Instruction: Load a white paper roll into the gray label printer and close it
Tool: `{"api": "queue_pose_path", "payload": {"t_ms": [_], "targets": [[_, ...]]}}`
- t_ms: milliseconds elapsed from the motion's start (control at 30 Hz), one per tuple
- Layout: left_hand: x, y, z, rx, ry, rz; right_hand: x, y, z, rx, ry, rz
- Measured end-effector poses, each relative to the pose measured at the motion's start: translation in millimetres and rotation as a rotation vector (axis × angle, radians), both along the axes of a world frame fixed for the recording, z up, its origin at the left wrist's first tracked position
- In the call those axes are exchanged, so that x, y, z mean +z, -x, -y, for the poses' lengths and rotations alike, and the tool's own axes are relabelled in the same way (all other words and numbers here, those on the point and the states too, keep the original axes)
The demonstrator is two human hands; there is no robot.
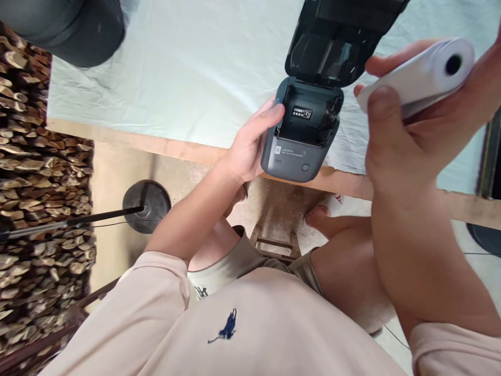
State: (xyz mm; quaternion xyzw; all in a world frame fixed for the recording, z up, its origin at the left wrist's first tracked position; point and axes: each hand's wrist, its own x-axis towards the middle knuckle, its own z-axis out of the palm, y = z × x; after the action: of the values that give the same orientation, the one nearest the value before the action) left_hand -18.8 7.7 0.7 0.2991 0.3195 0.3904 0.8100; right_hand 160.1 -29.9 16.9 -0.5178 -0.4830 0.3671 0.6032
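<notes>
Two hands at work: your left hand clasps the open printer on the tabletop; at 2 o'clock, your right hand's fingers clamp a paper roll.

Printer dark slate grey, black inside, small white-on-black label in the bay. Paper roll in my right grip plain white, dark core hole. Counter edge tan wood under a pale mint-white cloth. My shirt beige with a navy logo. Shorts khaki. Floor sandy brown.
</notes>
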Motion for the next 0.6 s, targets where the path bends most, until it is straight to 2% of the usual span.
{"api": "queue_pose_path", "payload": {"t_ms": [67, 100, 167, 233, 300, 367, 467, 600], "targets": [[3.6, -2.4, 1.8, 0.008, -0.031, -0.001, 3.2, 2.3, 1.6, 0.032, -0.221, 0.297], [5.5, -3.5, 2.9, 0.015, -0.040, -0.021, 4.1, 3.6, 1.1, 0.074, -0.284, 0.417], [8.5, -5.2, 5.0, 0.023, -0.050, -0.076, 5.7, 7.1, -1.4, 0.132, -0.311, 0.569], [9.8, -5.8, 6.3, 0.023, -0.075, -0.087, 8.0, 11.5, -4.6, 0.095, -0.303, 0.726], [9.8, -5.6, 6.6, 0.013, -0.109, -0.052, 11.5, 16.4, -7.5, 0.034, -0.254, 0.863], [9.8, -5.0, 5.8, 0.003, -0.111, -0.044, 15.5, 20.7, -9.9, 0.032, -0.113, 0.919], [11.0, -3.8, 4.3, 0.008, -0.031, -0.082, 19.3, 22.8, -13.0, 0.085, 0.099, 0.920], [10.5, -2.3, 4.6, -0.016, -0.027, -0.020, 19.6, 18.4, -13.5, 0.162, 0.166, 0.837]]}}
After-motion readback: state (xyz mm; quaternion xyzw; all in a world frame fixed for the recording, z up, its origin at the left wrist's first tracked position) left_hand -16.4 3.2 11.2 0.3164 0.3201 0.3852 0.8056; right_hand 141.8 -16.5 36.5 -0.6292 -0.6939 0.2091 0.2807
